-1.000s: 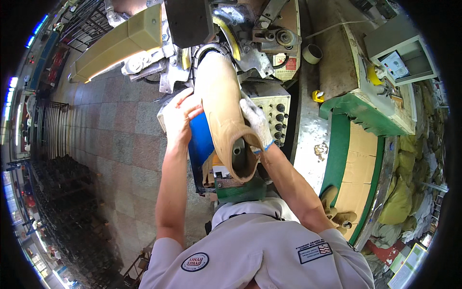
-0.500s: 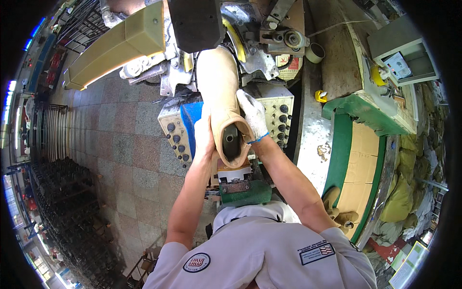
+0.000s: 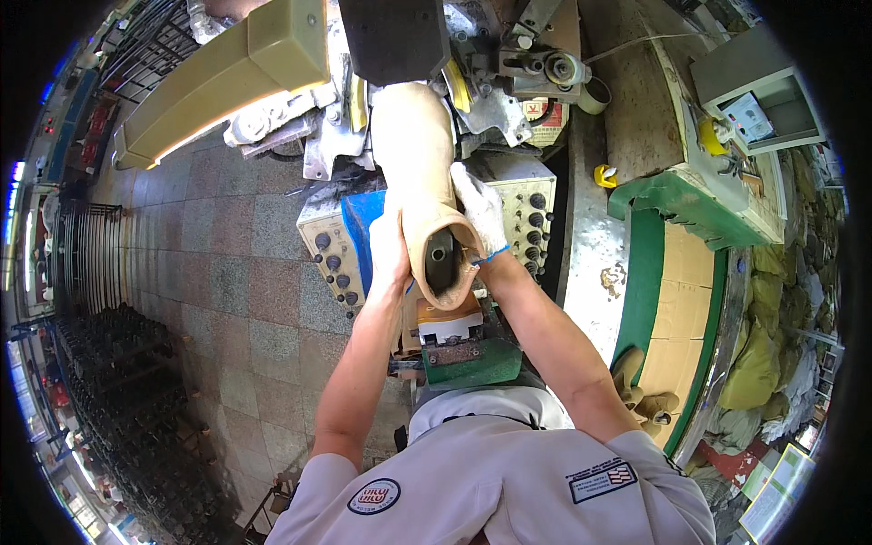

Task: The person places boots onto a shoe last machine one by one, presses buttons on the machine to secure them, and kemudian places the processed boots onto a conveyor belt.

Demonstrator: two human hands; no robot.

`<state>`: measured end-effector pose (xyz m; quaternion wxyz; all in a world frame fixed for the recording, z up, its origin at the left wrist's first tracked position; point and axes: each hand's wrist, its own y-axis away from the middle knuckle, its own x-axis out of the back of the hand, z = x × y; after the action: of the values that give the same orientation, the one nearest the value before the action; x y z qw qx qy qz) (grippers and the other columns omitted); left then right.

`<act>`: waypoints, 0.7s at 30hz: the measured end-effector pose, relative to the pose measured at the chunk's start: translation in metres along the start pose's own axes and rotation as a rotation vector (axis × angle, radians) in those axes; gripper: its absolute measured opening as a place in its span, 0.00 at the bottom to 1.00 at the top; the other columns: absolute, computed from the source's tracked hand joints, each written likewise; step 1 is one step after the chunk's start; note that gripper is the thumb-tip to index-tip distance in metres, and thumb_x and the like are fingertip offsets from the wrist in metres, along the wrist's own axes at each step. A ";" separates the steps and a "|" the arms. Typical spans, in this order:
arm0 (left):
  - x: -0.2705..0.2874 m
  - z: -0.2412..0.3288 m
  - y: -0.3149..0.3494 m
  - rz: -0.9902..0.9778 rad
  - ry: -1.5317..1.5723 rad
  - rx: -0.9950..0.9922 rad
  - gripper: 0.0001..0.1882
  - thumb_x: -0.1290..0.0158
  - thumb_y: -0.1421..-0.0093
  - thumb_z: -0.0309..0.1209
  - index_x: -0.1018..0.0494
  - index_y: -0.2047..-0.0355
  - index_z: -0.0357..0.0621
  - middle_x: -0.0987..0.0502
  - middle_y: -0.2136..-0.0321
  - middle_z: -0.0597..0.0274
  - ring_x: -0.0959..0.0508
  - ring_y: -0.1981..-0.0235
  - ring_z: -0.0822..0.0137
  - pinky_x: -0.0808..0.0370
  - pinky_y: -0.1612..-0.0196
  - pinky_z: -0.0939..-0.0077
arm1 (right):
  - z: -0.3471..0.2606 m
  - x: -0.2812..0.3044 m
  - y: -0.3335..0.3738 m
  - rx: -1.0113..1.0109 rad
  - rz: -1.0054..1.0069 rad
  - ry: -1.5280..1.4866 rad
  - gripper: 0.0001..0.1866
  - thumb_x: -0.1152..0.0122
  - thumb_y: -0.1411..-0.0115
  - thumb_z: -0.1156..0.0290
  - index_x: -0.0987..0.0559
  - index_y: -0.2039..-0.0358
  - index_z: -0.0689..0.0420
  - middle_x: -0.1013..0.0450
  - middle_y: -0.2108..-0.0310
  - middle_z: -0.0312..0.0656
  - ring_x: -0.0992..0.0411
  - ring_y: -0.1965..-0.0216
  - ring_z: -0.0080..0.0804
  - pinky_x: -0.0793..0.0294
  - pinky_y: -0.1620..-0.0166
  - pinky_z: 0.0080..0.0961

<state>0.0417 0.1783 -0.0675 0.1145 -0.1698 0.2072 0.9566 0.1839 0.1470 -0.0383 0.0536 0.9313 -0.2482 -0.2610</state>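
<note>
A tan boot (image 3: 413, 150) lies lengthwise in a metal machine (image 3: 318, 136), its far end between the clamps and under a dark block (image 3: 395, 41). Its open top faces me, and inside sits a black last (image 3: 441, 257) with a round hole. My bare left hand (image 3: 391, 250) grips the left side of the shaft, fingers wrapped beneath it and partly hidden. On the opposite side, my right hand (image 3: 481, 213), in a white glove with a blue cuff edge, presses along the shaft. Its fingertips lie against the leather.
Knobbed control panels (image 3: 334, 259) flank the boot. A yellowish curved guard (image 3: 218, 86) reaches out at upper left. To the right stands a green-edged bench (image 3: 695, 213), with more tan boots (image 3: 649, 409) on cardboard below. Dark racks (image 3: 118, 381) line the left side.
The view has shifted slightly. Both hands keep their hold on the boot, which stays in the machine with almost no visible movement.
</note>
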 end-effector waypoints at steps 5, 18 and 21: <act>0.021 -0.021 0.012 -0.023 -0.038 -0.054 0.26 0.62 0.23 0.43 0.26 0.45 0.31 0.19 0.53 0.55 0.20 0.54 0.67 0.24 0.48 0.71 | 0.027 0.035 0.016 -0.011 0.074 0.056 0.27 0.44 0.29 0.55 0.25 0.42 0.67 0.23 0.47 0.47 0.23 0.52 0.33 0.22 0.51 0.30; 0.136 -0.260 0.106 0.145 -1.646 -0.395 0.29 0.46 0.39 0.41 0.35 0.45 0.30 0.28 0.49 0.36 0.23 0.51 0.47 0.22 0.52 0.56 | 0.007 0.211 0.159 -0.158 0.466 0.043 0.31 0.39 0.32 0.61 0.34 0.37 0.69 0.24 0.49 0.58 0.21 0.53 0.47 0.18 0.59 0.38; 0.153 -0.239 0.096 0.018 -1.341 -0.161 0.33 0.42 0.44 0.45 0.34 0.47 0.31 0.23 0.58 0.38 0.19 0.60 0.46 0.20 0.61 0.55 | 0.000 0.200 0.155 -0.161 0.368 0.020 0.31 0.39 0.32 0.62 0.34 0.37 0.69 0.24 0.48 0.57 0.21 0.53 0.47 0.19 0.58 0.37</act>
<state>-0.0597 0.0115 -0.2950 0.1972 0.4546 0.0208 0.8684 0.2651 -0.0861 -0.0951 0.1770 0.8656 -0.3920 -0.2564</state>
